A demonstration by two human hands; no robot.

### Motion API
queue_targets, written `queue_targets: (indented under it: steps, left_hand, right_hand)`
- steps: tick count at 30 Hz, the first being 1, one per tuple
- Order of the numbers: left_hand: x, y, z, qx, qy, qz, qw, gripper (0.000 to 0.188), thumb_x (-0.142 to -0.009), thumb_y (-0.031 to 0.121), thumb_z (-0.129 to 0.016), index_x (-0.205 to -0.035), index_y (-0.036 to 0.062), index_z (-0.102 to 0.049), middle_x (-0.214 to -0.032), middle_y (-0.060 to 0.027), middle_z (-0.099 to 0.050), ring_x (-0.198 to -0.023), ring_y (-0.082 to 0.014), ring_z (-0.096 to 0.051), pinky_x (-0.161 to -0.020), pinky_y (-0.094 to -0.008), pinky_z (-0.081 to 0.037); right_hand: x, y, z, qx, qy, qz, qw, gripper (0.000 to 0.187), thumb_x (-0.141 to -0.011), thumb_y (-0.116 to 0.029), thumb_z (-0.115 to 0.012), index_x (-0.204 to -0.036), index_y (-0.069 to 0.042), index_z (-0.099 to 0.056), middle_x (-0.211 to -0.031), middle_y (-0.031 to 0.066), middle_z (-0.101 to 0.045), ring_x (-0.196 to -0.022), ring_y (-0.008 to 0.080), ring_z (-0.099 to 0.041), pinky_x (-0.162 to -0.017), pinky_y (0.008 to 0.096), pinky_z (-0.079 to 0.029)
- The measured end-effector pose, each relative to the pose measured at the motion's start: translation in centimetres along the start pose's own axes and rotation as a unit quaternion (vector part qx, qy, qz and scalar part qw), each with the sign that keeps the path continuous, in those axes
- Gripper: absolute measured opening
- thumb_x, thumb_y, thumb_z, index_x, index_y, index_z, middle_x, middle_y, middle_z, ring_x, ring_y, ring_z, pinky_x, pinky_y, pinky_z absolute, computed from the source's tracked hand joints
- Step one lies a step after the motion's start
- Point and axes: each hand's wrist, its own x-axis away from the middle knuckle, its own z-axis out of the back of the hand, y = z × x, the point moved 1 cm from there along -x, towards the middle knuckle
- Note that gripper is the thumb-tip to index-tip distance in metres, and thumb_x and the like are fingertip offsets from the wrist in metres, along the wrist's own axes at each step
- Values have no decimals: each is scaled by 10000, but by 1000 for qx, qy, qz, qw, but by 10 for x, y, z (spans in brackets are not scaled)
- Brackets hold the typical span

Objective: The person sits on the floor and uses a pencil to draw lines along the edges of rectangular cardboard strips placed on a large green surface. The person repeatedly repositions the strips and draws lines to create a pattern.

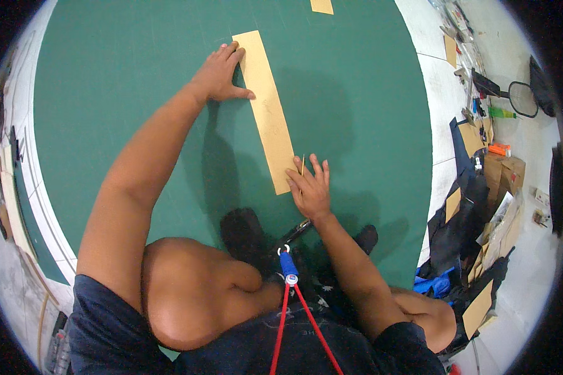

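A long tan strip of card or paper (267, 106) lies flat on the green mat (137, 56), slanting from upper left to lower right. My left hand (222, 72) rests by its far left edge, thumb and fingers spread, the tips touching the edge. At the near end, my right hand (313, 190) presses fingertips beside and on the strip's right edge. Between its fingers a thin, pale, pencil-like stick (303, 165) stands out with the tip pointing away from me. Faint marks show on the strip's middle.
Another tan piece (322, 6) lies at the mat's far edge. Along the right, dark cloth (466, 206), a cardboard box (503, 172), tools and a round-framed mirror-like object (523, 99) crowd the pale floor. My bent knees and a red cord (283, 325) are close below.
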Motion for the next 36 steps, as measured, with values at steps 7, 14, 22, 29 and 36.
queue_targets:
  steps: [7,14,22,29,36]
  left_hand:
    - [3,-1,2,-3,0,-1,1000,1285,-612,771,-812,-1549,25,-348,-1639,-226,-282,-1511,-443,-274,-1242,-514,-266]
    - [2,0,3,-14,-7,1,1000,1289,-615,788,-798,-1554,26,-350,-1643,-218,-281,-1518,-429,-266,-1249,-505,-256]
    - [2,1,4,10,-12,0,1000,1289,-608,750,-823,-1555,16,-346,-1638,-231,-285,-1519,-437,-259,-1247,-512,-248]
    - [4,2,5,44,-14,9,999,1298,-608,711,-849,-1559,-1,-326,-1648,-237,-258,-1526,-449,-237,-1244,-546,-233]
    - [5,4,9,47,-35,36,998,1326,-604,697,-861,-1580,12,-281,-1660,-205,-231,-1547,-392,-204,-1278,-494,-195]
  right_hand:
    - [0,1,-3,-3,4,12,1000,269,-948,-276,-689,-1202,-199,-730,-1493,29,-567,-1453,405,-387,-1186,673,-217]
    - [0,2,-1,2,5,24,1000,256,-940,-260,-702,-1181,-181,-740,-1483,46,-575,-1460,412,-378,-1184,678,-200]
    - [0,2,0,4,-23,11,1000,273,-947,-270,-675,-1202,-189,-731,-1486,56,-571,-1451,431,-380,-1175,703,-206]
    - [1,0,-4,12,0,12,1000,256,-940,-277,-697,-1172,-175,-740,-1474,55,-580,-1436,417,-405,-1178,686,-225]
    - [1,-2,-2,-2,-3,2,1000,271,-924,-231,-728,-1188,-169,-727,-1469,57,-586,-1447,410,-391,-1194,662,-205]
